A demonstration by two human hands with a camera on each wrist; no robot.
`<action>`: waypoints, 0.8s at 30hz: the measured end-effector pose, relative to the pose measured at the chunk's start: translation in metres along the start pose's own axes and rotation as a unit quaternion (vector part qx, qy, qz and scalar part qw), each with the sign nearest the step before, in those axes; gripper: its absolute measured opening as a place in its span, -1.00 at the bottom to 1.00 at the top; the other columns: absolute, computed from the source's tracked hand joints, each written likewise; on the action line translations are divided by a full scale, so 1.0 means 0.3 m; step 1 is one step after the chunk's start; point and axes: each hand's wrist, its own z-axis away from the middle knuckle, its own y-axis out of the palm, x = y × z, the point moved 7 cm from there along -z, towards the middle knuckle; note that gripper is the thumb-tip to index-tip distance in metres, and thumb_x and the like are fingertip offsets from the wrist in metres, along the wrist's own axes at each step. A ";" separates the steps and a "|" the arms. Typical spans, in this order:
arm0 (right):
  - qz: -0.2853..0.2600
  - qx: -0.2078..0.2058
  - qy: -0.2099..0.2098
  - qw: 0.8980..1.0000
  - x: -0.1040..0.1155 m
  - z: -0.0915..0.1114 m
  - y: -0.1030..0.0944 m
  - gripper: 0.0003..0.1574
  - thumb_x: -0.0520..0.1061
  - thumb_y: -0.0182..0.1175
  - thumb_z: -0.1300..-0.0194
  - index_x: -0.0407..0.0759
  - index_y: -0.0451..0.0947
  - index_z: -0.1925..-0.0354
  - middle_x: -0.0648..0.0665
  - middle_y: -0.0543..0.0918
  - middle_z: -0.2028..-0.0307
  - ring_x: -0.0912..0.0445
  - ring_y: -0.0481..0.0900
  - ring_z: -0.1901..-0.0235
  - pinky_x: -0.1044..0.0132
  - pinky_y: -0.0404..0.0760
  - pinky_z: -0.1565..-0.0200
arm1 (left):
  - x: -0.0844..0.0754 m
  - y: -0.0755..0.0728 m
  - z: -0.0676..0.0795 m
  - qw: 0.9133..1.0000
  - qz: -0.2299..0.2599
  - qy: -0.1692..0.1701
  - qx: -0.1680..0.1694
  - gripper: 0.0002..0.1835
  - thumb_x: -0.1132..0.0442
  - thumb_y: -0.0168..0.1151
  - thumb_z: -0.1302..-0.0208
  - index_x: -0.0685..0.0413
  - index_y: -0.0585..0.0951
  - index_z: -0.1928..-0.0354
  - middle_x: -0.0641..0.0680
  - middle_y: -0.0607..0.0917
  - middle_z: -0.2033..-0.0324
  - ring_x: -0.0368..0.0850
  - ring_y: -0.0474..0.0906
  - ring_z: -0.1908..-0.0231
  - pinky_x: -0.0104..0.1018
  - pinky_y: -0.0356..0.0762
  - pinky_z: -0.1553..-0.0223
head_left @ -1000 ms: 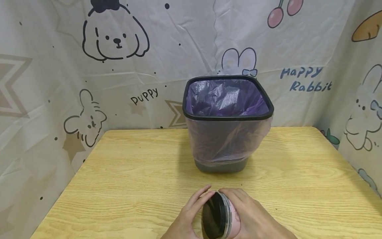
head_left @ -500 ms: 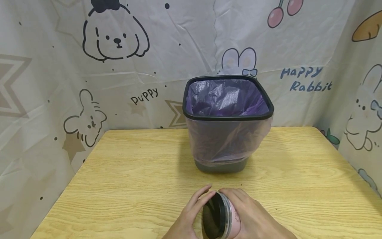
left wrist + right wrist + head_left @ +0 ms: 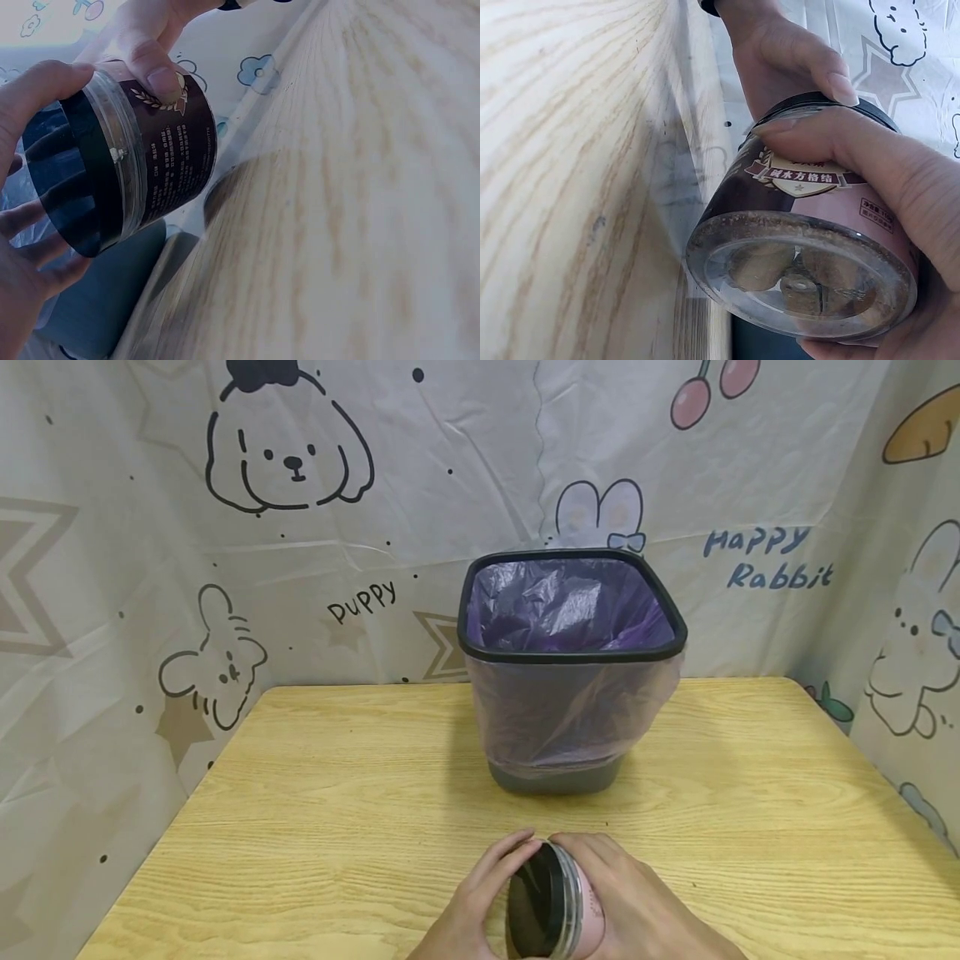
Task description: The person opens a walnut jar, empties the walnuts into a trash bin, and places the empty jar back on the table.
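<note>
A clear plastic jar (image 3: 590, 906) with a pink and dark brown label lies tilted between my hands, its black lid (image 3: 534, 897) facing left. With fingers and thumb curled round the lid's edge, my left hand (image 3: 468, 906) grips that end. My right hand (image 3: 637, 902) holds the jar's labelled body, its thumb lying across the label in the right wrist view. Through the clear base (image 3: 802, 281), several brown lumps show inside, with crumbs along the rim. In the left wrist view, the jar is held close over the wooden table (image 3: 337, 187).
A grey bin (image 3: 555, 777) with a black rim and a purple plastic liner (image 3: 570, 602) stands on the table beyond the jar. Behind the table hangs a pale cloth (image 3: 420, 485) printed with cartoon animals, which also runs along both sides.
My left fingers have shifted very slightly on the lid, the upper fingertip coming a little lower. The right hand and the jar stay almost in place.
</note>
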 end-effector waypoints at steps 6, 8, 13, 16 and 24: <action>-0.004 -0.002 -0.005 1.000 -0.001 0.001 0.001 0.19 0.55 0.38 0.22 -0.09 0.40 -0.23 0.20 0.49 -0.09 0.19 0.48 -0.06 0.14 0.59 0.03 | -0.004 -0.002 -0.001 1.000 -0.004 0.003 -0.003 -0.03 -0.26 0.28 -0.12 0.16 0.21 -0.43 0.21 0.27 -0.34 0.04 0.28 -0.30 -0.08 0.39 -0.21; -0.004 -0.005 -0.008 1.000 -0.001 0.001 0.001 0.19 0.55 0.39 0.22 -0.10 0.40 -0.23 0.19 0.50 -0.09 0.19 0.48 -0.06 0.13 0.59 0.03 | -0.004 -0.004 0.001 1.000 -0.006 0.003 -0.008 -0.03 -0.24 0.31 -0.11 0.15 0.22 -0.42 0.21 0.28 -0.34 0.03 0.28 -0.30 -0.09 0.39 -0.21; -0.007 -0.005 -0.009 1.000 -0.001 0.001 0.001 0.17 0.54 0.39 0.21 -0.06 0.39 -0.24 0.20 0.49 -0.10 0.18 0.48 -0.06 0.13 0.59 0.03 | -0.005 -0.010 0.004 1.000 -0.004 -0.002 -0.018 -0.03 -0.20 0.38 -0.07 0.14 0.24 -0.42 0.19 0.29 -0.33 0.02 0.29 -0.28 -0.10 0.40 -0.20; -0.008 -0.002 -0.004 1.000 -0.002 0.000 0.001 0.17 0.54 0.39 0.21 -0.05 0.39 -0.25 0.21 0.49 -0.10 0.19 0.48 -0.06 0.13 0.59 0.03 | -0.007 -0.015 0.005 1.000 -0.004 -0.005 -0.025 -0.02 -0.17 0.42 -0.04 0.14 0.25 -0.41 0.17 0.29 -0.32 0.01 0.29 -0.28 -0.11 0.39 -0.20; -0.015 0.006 0.009 1.000 -0.004 0.000 0.001 0.18 0.56 0.38 0.23 -0.01 0.38 -0.25 0.23 0.47 -0.10 0.19 0.47 -0.07 0.12 0.59 0.03 | -0.011 -0.022 0.003 0.999 -0.005 -0.015 -0.040 -0.02 -0.12 0.47 0.00 0.13 0.27 -0.40 0.17 0.30 -0.30 0.00 0.30 -0.26 -0.11 0.41 -0.18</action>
